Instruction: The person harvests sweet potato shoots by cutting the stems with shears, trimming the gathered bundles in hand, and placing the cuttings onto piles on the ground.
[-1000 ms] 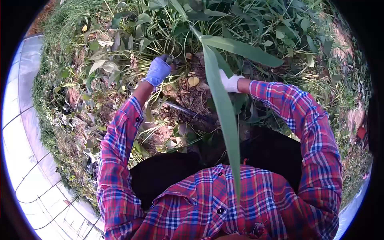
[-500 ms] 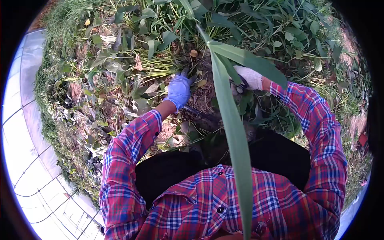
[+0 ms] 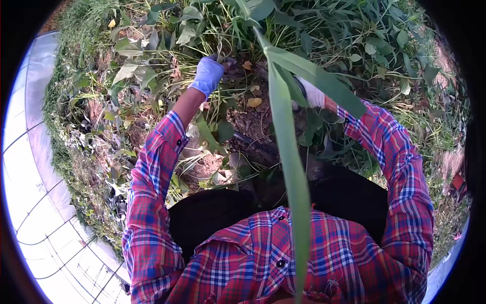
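My left hand (image 3: 208, 73), in a blue glove with dirt-darkened fingertips, is closed among the leafy vine stems (image 3: 216, 107) ahead of me. Stems run out from around its fingers, and a small brownish-purple lump (image 3: 230, 63) sits just beside them. On the other side of the dug soil (image 3: 248, 121), my right hand (image 3: 311, 94) wears a whitish glove. Its fingers are curled by something dark, and a long green leaf blade (image 3: 286, 131) close to the camera hides part of them.
Dense green foliage (image 3: 334, 35) spreads ahead. A dark rod-like thing (image 3: 245, 138) lies on the soil before my knees. Dry leaves and straw cover the ground at left, beside a pale sheet (image 3: 45, 202) crossed by thin dark lines.
My left hand has moved forward and left, away from the dug soil, and leaves and stems near it have shifted. My right hand has moved only slightly.
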Tool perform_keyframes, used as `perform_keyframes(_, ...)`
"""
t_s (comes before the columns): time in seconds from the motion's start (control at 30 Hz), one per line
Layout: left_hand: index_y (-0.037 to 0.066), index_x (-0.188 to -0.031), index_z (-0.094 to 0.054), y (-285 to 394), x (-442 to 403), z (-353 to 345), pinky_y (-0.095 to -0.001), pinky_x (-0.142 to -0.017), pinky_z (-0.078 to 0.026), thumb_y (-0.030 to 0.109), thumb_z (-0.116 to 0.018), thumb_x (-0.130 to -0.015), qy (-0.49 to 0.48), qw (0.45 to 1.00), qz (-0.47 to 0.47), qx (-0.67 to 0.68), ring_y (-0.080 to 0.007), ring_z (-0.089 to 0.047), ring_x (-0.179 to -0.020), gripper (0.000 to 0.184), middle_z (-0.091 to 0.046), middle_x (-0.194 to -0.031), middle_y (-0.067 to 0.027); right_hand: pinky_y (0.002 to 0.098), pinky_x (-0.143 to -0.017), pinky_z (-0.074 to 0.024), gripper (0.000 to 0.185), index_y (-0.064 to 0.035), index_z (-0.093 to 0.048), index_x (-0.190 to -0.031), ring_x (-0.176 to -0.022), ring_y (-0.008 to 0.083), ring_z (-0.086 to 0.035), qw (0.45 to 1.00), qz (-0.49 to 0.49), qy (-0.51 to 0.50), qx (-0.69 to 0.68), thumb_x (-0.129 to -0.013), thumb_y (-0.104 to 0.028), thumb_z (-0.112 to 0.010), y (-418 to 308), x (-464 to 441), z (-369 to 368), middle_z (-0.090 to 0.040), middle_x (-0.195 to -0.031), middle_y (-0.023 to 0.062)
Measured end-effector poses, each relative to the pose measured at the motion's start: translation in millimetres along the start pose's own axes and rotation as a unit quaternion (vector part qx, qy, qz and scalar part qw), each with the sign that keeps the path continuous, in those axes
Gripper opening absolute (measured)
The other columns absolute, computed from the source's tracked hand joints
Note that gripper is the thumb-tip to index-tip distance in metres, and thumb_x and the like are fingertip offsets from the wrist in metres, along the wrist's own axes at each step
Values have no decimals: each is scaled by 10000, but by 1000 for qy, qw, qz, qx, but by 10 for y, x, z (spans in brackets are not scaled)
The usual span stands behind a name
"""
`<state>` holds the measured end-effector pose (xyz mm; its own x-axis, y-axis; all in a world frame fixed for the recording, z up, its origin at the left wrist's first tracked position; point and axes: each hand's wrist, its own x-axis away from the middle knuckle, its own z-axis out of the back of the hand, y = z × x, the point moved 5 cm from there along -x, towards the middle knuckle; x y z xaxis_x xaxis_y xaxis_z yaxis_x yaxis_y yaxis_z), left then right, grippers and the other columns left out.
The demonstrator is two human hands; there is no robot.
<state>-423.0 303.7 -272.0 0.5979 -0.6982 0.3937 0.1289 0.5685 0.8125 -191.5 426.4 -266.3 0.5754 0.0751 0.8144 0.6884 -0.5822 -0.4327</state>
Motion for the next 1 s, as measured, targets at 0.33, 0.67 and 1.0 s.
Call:
perform_keyframes(0.33,100,-921,-678,281,-66,-124,-391,-699,-534,109,-558,-780,-76,816,-21,-572,-297,-657,-849,185,-671,-903,-134,315,-520,-460,381,-32,-564,-1025,-612,169,-568,965,130,-125,190,-945,-380,-429,167,-372,82,-611,-769,89)
perform_keyframes(0.67,145,-995,-627,-355,-347,-152,-430,-695,-510,240,-569,-807,-24,875,-66,-478,-345,-637,-771,219,-654,-811,-165,274,-544,-481,499,-50,-551,-934,-664,180,-577,992,29,-98,-74,-848,-542,-538,67,-173,-353,-615,-844,84)
perform_keyframes(1.0,84,-1020,-588,-880,-457,42,-425,-650,-483,226,-581,-766,61,913,-118,-386,-358,-612,-792,291,-641,-828,-143,222,-433,-377,517,-38,-593,-835,-495,107,-495,988,70,-85,112,-836,-554,-548,73,-239,-278,-584,-650,67)
